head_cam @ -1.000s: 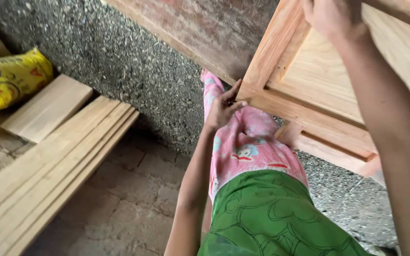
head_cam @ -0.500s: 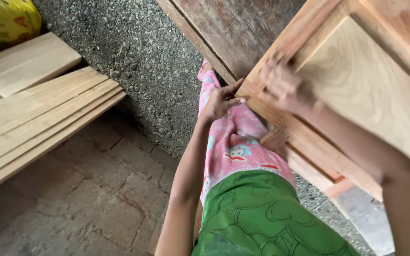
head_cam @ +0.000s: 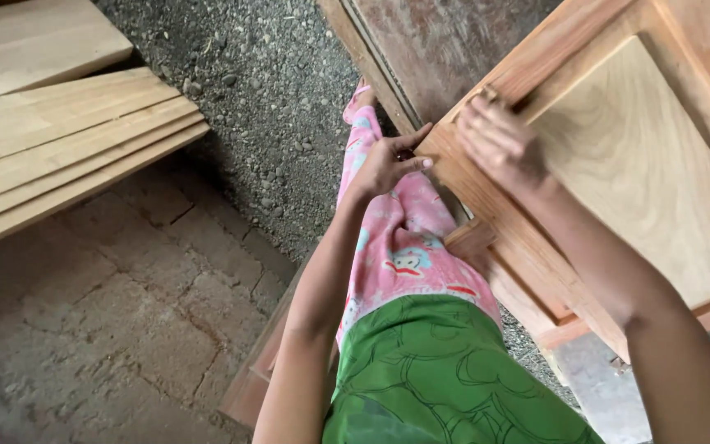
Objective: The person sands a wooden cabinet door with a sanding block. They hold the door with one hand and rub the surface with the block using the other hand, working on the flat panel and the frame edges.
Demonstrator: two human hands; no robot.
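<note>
Pale raw-wood framed panel, cabinet-door type, flat centre board inside a raised rail frame [head_cam: 618,164], sits tilted across the upper right of the head view, near corner over the person's lap, far end running up and right out of frame. Long axis goes lower-left to upper-right, so the bulk of the panel lies right of and beyond both hands; both grips are bunched at the near-left corner. Left hand [head_cam: 388,164] is on the corner edge itself: thumb along the outer edge, fingers curled under the rail, pinching the frame corner. Right hand [head_cam: 499,144] lies palm-down on the left rail just above that, fingers pressed together and bent over a small tan block or pad [head_cam: 486,94] at the inner edge of the rail; can't tell what the pad is, mostly hidden under the fingers. The hands are just beside each other, not touching. Left is nearer the corner tip, right nearer the centre board. Below the panel: pink patterned trouser leg [head_cam: 396,247] and green patterned cloth [head_cam: 437,370] at the lap. A darker reddish-brown worn board [head_cam: 437,49] leans behind the panel's upper-left edge. Grey gravel floor [head_cam: 265,99] beyond; stack of long pale planks [head_cam: 59,140] well apart at upper left; cracked brownish paving [head_cam: 108,312] at lower left
</note>
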